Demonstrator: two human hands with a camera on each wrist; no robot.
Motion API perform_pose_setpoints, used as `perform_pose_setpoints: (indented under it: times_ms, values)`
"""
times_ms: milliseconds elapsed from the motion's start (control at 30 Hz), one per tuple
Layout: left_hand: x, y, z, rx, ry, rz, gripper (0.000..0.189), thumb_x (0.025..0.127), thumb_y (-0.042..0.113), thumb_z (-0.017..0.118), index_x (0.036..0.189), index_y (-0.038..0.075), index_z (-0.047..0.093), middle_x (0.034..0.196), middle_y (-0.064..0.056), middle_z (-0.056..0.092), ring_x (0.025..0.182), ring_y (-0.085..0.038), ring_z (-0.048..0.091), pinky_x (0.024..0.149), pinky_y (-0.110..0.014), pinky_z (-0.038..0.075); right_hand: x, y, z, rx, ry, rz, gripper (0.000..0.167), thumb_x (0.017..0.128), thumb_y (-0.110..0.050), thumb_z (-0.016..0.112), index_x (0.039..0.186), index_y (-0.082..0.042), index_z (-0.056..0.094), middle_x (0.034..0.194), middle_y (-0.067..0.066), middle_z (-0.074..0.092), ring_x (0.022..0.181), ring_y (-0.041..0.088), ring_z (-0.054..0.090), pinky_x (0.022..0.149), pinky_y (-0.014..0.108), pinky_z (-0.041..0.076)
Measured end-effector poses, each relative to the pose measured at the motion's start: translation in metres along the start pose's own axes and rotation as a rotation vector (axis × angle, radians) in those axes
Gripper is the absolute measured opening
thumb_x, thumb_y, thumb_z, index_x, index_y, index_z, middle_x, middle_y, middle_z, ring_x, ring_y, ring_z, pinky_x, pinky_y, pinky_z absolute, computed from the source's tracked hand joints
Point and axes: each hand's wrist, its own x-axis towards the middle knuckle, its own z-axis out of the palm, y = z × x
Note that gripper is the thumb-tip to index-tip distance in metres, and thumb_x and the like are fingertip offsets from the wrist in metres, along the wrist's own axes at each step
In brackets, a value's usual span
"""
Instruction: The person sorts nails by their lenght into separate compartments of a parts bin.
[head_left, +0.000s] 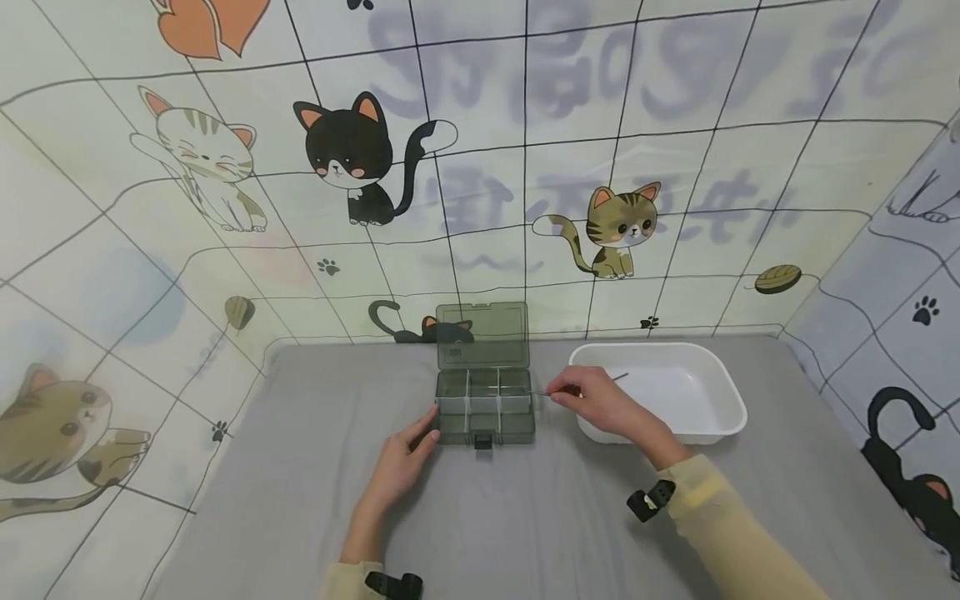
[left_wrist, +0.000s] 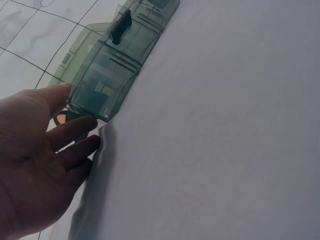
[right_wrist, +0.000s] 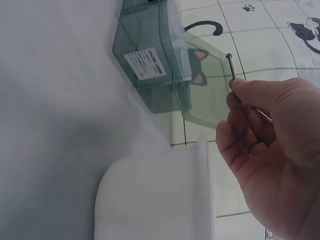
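Observation:
A translucent grey-green compartment box [head_left: 486, 425] stands on the grey cloth, its lid [head_left: 483, 335] raised at the back and a dark latch [head_left: 483, 440] at the front. My left hand [head_left: 401, 462] is at the box's left front corner, thumb and fingers relaxed, fingertips right at its side. With thumb and index finger, my right hand [head_left: 596, 400] pinches a nail [right_wrist: 230, 66], a thin metal shaft with a small round head. Its head end points toward the box, just off the right side. The other right-hand fingers are loosely curled in the right wrist view.
A white plastic tray [head_left: 720, 429] stands to the right of the box, partly under my right hand. Inside it lies a thin dark rod-like piece [head_left: 621, 377]. Behind the grey-clothed table [head_left: 300, 467] rises a wall covering [head_left: 480, 208] printed with cats and lines.

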Motion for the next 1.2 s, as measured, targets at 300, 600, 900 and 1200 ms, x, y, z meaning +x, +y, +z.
perform_pose_setpoints:
  times_ms: [300,600,900,1200]
  values:
    - [0.003,-0.001,-0.002,-0.015,-0.002,-0.011,0.046,0.105,0.024,0.063,0.149,0.016,0.056,0.148,-0.006,0.054,0.140,-0.031,0.047,0.115,-0.051,0.036,0.011,-0.005,0.013,-0.016,-0.040,-0.010,0.012,0.097,-0.002,0.068,0.106,0.002,0.076,0.095,0.003,0.070,0.086,0.012,0.064,0.075,0.030,0.055]
    - [0.004,-0.001,-0.004,-0.029,-0.023,-0.025,0.046,0.104,0.025,0.064,0.149,0.016,0.056,0.149,-0.005,0.054,0.140,-0.029,0.047,0.115,-0.051,0.038,0.017,-0.005,0.023,-0.059,-0.035,-0.031,0.011,0.096,0.000,0.069,0.103,0.000,0.077,0.091,0.000,0.070,0.081,0.010,0.062,0.070,0.028,0.053]
    - [0.004,0.002,-0.004,-0.050,-0.046,-0.034,0.048,0.105,0.027,0.063,0.151,0.016,0.054,0.150,-0.004,0.052,0.141,-0.027,0.046,0.114,-0.051,0.038,0.018,-0.006,0.025,-0.057,-0.056,-0.032,0.018,0.095,-0.010,0.074,0.109,0.003,0.076,0.094,0.000,0.068,0.087,0.015,0.065,0.074,0.029,0.055]
    - [0.004,0.001,-0.004,-0.050,-0.037,-0.037,0.046,0.105,0.022,0.063,0.149,0.014,0.056,0.149,-0.006,0.053,0.141,-0.029,0.047,0.115,-0.051,0.038,0.008,-0.002,0.015,-0.014,-0.009,-0.018,0.017,0.093,-0.008,0.075,0.108,0.001,0.076,0.094,-0.001,0.071,0.086,0.013,0.066,0.076,0.030,0.056]
